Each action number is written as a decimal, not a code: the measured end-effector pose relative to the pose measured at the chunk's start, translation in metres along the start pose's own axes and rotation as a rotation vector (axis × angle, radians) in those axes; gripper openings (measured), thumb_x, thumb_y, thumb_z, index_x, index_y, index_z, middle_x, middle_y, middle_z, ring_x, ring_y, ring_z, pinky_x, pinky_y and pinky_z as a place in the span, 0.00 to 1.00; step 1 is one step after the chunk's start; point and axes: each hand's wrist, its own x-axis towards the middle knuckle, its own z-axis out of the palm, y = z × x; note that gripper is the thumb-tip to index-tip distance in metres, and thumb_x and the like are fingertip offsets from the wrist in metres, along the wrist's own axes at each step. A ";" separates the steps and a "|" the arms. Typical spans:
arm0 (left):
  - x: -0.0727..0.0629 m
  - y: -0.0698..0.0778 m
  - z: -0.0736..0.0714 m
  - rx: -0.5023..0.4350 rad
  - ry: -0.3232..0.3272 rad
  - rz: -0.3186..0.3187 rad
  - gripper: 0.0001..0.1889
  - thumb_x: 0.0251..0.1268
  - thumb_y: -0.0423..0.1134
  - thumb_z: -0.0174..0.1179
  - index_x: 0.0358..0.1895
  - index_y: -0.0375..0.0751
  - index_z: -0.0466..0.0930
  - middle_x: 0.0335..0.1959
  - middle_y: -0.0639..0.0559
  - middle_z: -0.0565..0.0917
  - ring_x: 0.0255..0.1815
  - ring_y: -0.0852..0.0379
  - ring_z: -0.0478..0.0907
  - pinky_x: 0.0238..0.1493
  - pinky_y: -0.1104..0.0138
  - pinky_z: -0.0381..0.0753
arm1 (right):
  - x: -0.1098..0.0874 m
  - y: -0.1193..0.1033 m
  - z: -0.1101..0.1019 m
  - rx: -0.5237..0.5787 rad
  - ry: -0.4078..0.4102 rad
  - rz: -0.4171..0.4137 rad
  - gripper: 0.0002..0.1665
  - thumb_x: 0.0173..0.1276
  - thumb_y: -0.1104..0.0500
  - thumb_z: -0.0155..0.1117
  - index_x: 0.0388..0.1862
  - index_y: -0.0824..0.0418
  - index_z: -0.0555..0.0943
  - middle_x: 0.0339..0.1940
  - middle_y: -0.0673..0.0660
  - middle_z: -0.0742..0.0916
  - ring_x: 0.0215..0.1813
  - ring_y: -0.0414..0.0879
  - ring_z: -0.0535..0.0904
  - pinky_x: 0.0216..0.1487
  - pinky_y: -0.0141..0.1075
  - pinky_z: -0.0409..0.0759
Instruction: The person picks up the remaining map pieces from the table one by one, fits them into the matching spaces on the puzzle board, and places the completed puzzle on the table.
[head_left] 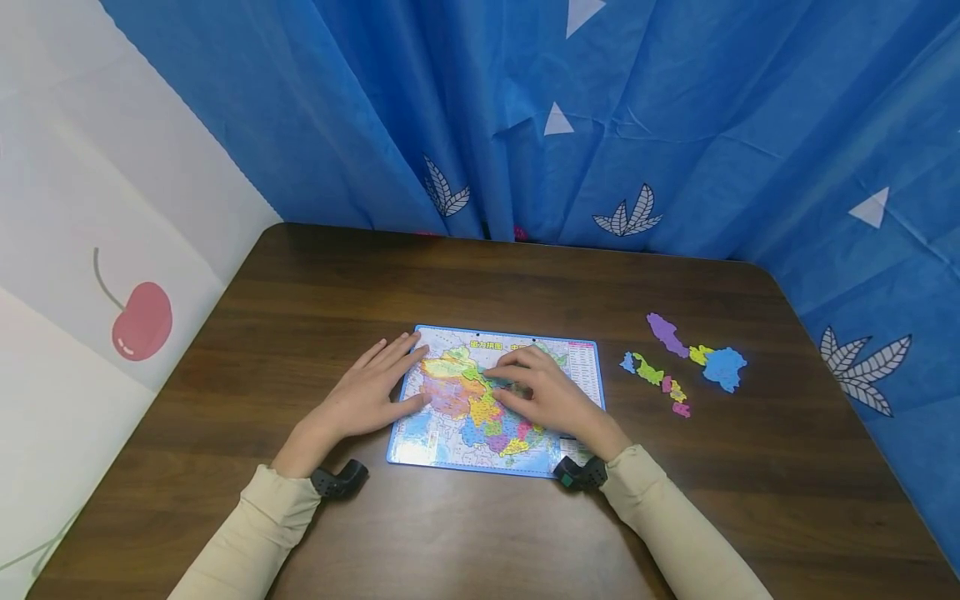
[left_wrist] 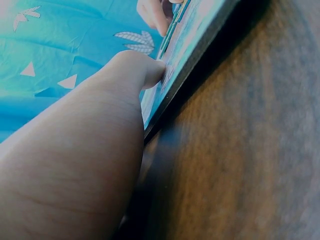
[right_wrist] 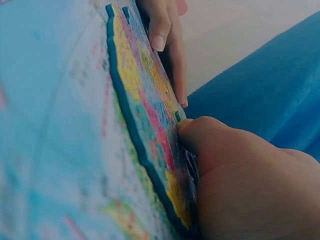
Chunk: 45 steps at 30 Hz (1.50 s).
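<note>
A magnetic map puzzle board (head_left: 420,450) with a blue rim lies on the table, many coloured pieces fitted on it. My left hand (head_left: 372,385) lies spread over its left edge, thumb on the board. In the left wrist view that thumb (left_wrist: 152,72) touches the board's surface. Over the middle of the map, my right hand (head_left: 543,390) has bent fingers, with thumb and fingertips at a small green puzzle piece (head_left: 472,375). The right wrist view shows the right thumb (right_wrist: 200,131) down against the map; most of the piece's grip is hidden.
Loose pieces lie right of the board: a purple one (head_left: 666,335), a blue one (head_left: 723,368), a green one (head_left: 648,370) and several smaller ones. Blue curtain (head_left: 525,125) hangs behind the wooden table (head_left: 450,533). A white cloth (head_left: 112,208) is at the left.
</note>
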 end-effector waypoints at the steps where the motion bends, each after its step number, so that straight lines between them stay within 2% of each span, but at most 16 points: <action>1: 0.000 0.000 0.000 -0.002 0.004 0.004 0.43 0.70 0.64 0.57 0.82 0.47 0.60 0.85 0.49 0.52 0.86 0.48 0.46 0.85 0.50 0.43 | 0.000 0.000 0.000 -0.001 0.001 -0.005 0.20 0.72 0.47 0.69 0.61 0.46 0.87 0.57 0.46 0.85 0.63 0.44 0.74 0.64 0.47 0.77; 13: 0.001 -0.001 -0.001 -0.007 0.017 0.012 0.43 0.70 0.65 0.56 0.81 0.46 0.60 0.85 0.48 0.53 0.86 0.47 0.47 0.85 0.49 0.43 | 0.002 0.002 0.000 -0.003 -0.005 -0.028 0.19 0.73 0.48 0.69 0.59 0.49 0.88 0.57 0.47 0.86 0.64 0.45 0.74 0.66 0.47 0.76; 28: 0.000 0.000 -0.001 -0.007 0.005 0.004 0.42 0.70 0.63 0.58 0.81 0.47 0.60 0.85 0.50 0.52 0.86 0.50 0.46 0.85 0.52 0.42 | 0.001 0.001 0.001 0.060 0.003 -0.021 0.21 0.72 0.49 0.70 0.62 0.50 0.86 0.59 0.47 0.88 0.62 0.43 0.77 0.64 0.45 0.80; 45: 0.001 0.001 0.001 -0.002 0.011 0.007 0.43 0.69 0.63 0.59 0.81 0.46 0.61 0.85 0.49 0.53 0.86 0.49 0.47 0.85 0.50 0.43 | 0.000 0.003 -0.001 0.100 -0.051 0.027 0.24 0.71 0.46 0.71 0.65 0.47 0.84 0.62 0.46 0.86 0.65 0.43 0.77 0.67 0.47 0.78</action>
